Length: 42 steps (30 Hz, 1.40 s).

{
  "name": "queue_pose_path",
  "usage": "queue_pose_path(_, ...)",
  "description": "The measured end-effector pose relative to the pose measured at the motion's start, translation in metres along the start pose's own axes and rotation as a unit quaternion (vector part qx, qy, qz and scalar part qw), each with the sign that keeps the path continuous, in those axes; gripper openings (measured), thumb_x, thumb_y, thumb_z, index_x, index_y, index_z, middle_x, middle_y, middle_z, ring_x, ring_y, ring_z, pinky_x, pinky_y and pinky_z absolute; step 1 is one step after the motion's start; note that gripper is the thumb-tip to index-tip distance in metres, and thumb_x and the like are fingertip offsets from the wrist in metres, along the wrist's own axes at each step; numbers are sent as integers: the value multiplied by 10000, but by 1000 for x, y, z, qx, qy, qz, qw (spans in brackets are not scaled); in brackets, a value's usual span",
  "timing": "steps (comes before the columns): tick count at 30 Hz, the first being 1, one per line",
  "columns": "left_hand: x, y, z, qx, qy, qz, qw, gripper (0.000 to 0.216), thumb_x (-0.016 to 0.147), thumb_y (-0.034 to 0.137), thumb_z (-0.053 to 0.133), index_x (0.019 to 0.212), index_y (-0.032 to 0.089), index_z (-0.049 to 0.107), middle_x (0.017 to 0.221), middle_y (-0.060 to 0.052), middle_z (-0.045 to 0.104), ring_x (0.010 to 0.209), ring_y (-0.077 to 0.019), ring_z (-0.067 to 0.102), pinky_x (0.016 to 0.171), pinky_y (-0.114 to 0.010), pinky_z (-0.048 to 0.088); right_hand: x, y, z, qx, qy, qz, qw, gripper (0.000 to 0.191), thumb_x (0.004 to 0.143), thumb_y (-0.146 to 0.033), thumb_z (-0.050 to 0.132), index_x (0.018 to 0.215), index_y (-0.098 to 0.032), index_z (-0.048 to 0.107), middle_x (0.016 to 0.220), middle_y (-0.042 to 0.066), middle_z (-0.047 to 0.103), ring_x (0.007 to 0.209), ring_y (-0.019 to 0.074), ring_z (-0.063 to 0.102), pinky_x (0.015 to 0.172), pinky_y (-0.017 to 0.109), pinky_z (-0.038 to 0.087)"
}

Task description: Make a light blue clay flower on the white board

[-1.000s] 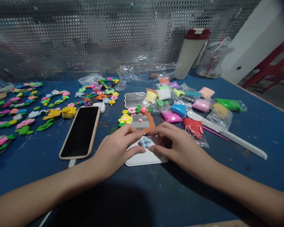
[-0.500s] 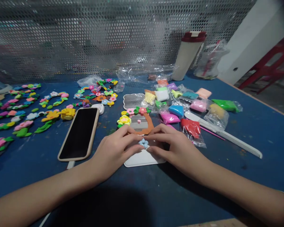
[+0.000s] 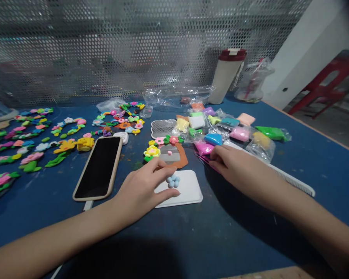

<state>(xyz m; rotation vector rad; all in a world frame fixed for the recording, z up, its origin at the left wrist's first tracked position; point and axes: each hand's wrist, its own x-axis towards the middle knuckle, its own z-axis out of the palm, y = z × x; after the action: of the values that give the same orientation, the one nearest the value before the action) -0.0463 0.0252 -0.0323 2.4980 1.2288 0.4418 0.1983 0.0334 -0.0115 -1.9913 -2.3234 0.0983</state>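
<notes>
A light-blue clay flower [image 3: 173, 181] made of small balls lies over a white board [image 3: 190, 188]. My left hand [image 3: 147, 182] is curved around it, thumb and index finger apart on either side. I cannot tell whether they touch it. Right of the board, my right hand [image 3: 234, 164] has its fingertips closed on a thin pink modelling tool [image 3: 216, 166], partly hidden by the fingers. Behind the board is a mirror frame [image 3: 182, 155] with brown clay and clay flowers around its edge. A small pink clay piece [image 3: 170, 153] shows on the mirror.
Bagged coloured clay [image 3: 213, 138] lies behind my right hand, with a white comb [image 3: 293, 180] partly under my forearm. A phone [image 3: 100, 166] with a cable lies left. Clay-decorated pieces [image 3: 66, 144] cover the far left. A tumbler [image 3: 228, 75] stands at the back.
My right hand has left the blue flower and moved right to the pink tool. My left hand stays by the flower, its thumb and finger wider apart.
</notes>
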Motion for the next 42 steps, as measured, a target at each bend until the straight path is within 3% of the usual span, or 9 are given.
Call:
queue_pose_path(3, 2, 3, 1, 8, 0, 2, 1000, 270, 856, 341, 582, 1102, 235, 609, 1059, -39, 550, 791, -160, 589, 640, -280, 453, -2, -6, 4, -63, 4, 4, 998, 166, 898, -259, 470, 835, -147, 576, 761, 77, 622, 637, 213, 581, 513, 282, 261)
queue_pose_path(7, 2, 6, -2, -10, 1, 12, 1000, 217, 861, 315, 569, 1049, 218, 617, 1060, -46, 555, 768, -148, 587, 635, -269, 458, 0, -10, 2, -66, -11, 1, 998, 188, 887, -252, 466, 823, -131, 593, 737, 105, 634, 635, 228, 593, 503, 284, 241)
queue_pose_path(13, -6, 7, -6, -7, -16, 10, 1000, 221, 858, 352, 563, 1036, 227, 607, 1096, -52, 548, 842, -180, 612, 671, -299, 480, 10, 1, -5, -28, -47, -30, 998, 260, 867, -317, 458, 677, -178, 568, 612, 51, 625, 484, 155, 520, 440, 266, 243)
queue_pose_path(21, -9, 2, -4, 1, -31, 5, 1000, 269, 856, 364, 565, 1085, 226, 590, 1097, -50, 550, 876, -199, 622, 681, -315, 487, 13, 7, -5, -17, -46, -59, 997, 144, 809, -258, 496, 678, -198, 493, 625, 20, 609, 497, 140, 505, 450, 253, 276)
queue_pose_path(25, -10, 2, -4, 1, -30, 8, 1000, 304, 837, 362, 592, 1109, 228, 577, 1102, -53, 551, 912, -214, 622, 691, -325, 494, 17, 11, -6, -25, -24, -48, 998, 89, 838, -230, 475, 808, -184, 544, 655, 37, 624, 521, 161, 538, 458, 256, 281)
queue_pose_path(29, -8, 2, -4, -1, -32, 6, 999, 312, 842, 363, 585, 1123, 232, 561, 1103, -54, 551, 918, -220, 622, 702, -340, 501, 10, 10, -8, -45, 48, -88, 994, 103, 820, -204, 524, 894, -160, 581, 908, 118, 629, 813, 254, 597, 613, 315, 402)
queue_pose_path(32, -8, 2, -4, -5, -37, 7, 999, 306, 851, 364, 570, 1124, 228, 550, 1104, -57, 548, 922, -218, 618, 711, -342, 502, -8, 1, -5, -68, 98, -115, 986, 108, 818, -221, 546, 888, -145, 577, 894, 127, 610, 785, 258, 601, 626, 341, 430)
queue_pose_path(36, -8, 3, -3, -17, -24, 8, 1000, 324, 852, 372, 570, 1146, 245, 523, 1107, -49, 533, 938, -212, 608, 723, -336, 502, -33, -11, 8, -135, 51, -119, 982, 92, 824, -211, 535, 835, -147, 600, 740, 107, 649, 619, 250, 626, 525, 343, 432)
queue_pose_path(42, -10, 5, -5, -37, -15, -14, 999, 358, 854, 398, 557, 1173, 247, 495, 1109, -46, 516, 929, -217, 607, 725, -356, 499, -39, -13, 15, -238, -32, -177, 955, 328, 737, 44, 445, 918, -117, 666, 881, 154, 707, 778, 292, 679, 654, 401, 511)
